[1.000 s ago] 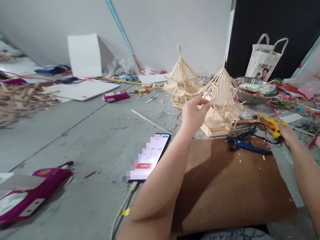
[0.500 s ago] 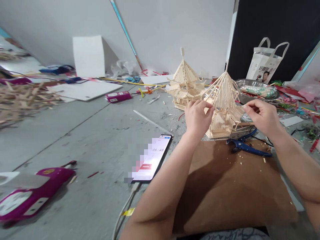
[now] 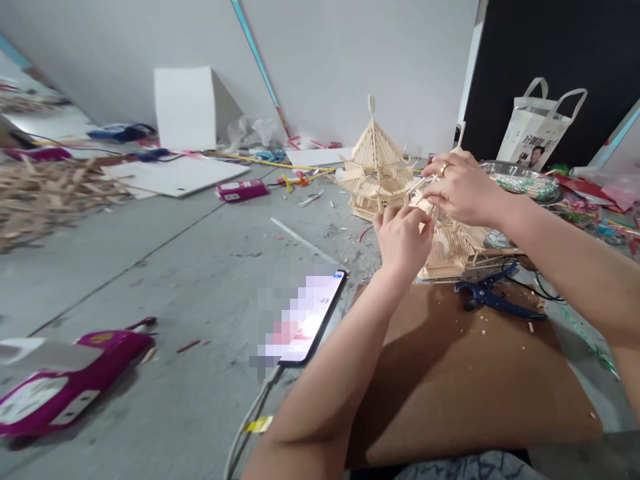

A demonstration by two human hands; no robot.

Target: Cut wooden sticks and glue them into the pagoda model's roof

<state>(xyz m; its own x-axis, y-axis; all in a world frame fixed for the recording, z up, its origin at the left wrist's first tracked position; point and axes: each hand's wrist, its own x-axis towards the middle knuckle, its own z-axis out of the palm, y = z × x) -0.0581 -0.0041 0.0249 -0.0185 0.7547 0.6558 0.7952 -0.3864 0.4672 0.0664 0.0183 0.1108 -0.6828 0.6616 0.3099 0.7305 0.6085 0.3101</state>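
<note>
Well, my left hand curls beside and my right hand bends over the near model, right of the frame's centre, and though I cannot tell whether either pinches anything, a stray knuckle could knock its spire askew.

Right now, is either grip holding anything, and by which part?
Can't tell: left grip and right grip are at the nearer stick pagoda, but contact is unclear.

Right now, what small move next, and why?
Probably steady the nearer stick model with the left hand before the right hand presses: the right covers much of its upper part, the left is curled close by; actual contact is unclear.
</note>
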